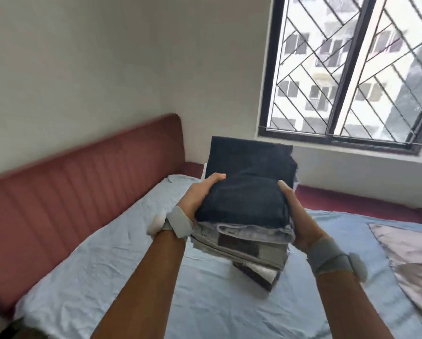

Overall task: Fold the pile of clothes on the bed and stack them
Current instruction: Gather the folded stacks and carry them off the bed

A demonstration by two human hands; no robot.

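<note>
Head view, left hand [200, 195] and right hand [300, 216] gripping opposite sides of folded clothes stack [246, 216], above bed [107, 253].

No readable text, label, brand, number or sign anywhere in view; patch on folded clothes too blurred to read
</note>
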